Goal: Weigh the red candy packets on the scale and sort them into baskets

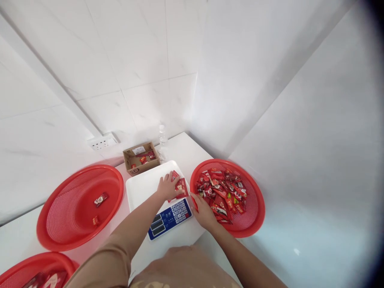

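My left hand (168,187) reaches over the white pan (141,185) of a weighing scale, its fingers spread on red packets (181,187) at the pan's right side. The blue keypad and display panel (170,219) of the scale faces me. My right hand (201,210) is closed on the left rim of a red mesh basket (258,200), thumb and fingers around the edge. Many small red packets (220,192) are heaped inside this basket.
A second red basket (78,176) at the left holds two small packets. Part of a third basket (18,272) shows at the lower left. Behind the scale stand a cardboard box (137,170) with packets and a clear bottle (162,136). Walls rise behind and to the right.
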Motion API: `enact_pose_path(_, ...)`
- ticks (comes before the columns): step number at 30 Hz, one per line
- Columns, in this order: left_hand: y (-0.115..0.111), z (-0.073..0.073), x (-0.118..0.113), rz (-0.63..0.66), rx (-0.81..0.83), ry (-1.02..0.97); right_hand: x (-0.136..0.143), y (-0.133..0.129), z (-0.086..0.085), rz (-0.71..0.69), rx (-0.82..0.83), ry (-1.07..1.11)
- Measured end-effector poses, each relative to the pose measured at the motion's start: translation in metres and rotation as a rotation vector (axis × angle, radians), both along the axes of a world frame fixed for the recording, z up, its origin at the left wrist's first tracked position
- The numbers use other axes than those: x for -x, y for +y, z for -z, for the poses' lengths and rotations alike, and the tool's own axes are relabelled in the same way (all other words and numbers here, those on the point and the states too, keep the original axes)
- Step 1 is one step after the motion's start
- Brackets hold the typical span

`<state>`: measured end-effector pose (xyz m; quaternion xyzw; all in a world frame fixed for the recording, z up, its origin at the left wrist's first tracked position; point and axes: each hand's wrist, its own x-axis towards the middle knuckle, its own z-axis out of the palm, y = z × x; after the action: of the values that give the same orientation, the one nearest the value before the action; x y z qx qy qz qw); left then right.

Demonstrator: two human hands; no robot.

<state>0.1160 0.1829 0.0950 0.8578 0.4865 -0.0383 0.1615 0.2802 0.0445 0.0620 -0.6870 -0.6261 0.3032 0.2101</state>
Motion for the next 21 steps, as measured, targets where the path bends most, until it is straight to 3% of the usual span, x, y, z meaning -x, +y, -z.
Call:
enact_pose_path(5,-0.018,0.002,-0.008,-0.043,0.013,-0.018,0.0,0.0,-0.001,0.001,0.024,-0.014)
enact_pose_path(15,-0.027,0.007,-0.017,-0.214,0.125,-0.196,0.0,0.0,0.0,-0.01,-0.005,0.01)
enact_pose_path(21,-0.014,0.0,0.004,-0.35,0.044,-0.343,0.002,-0.001,-0.004,0.002,0.006,0.0)
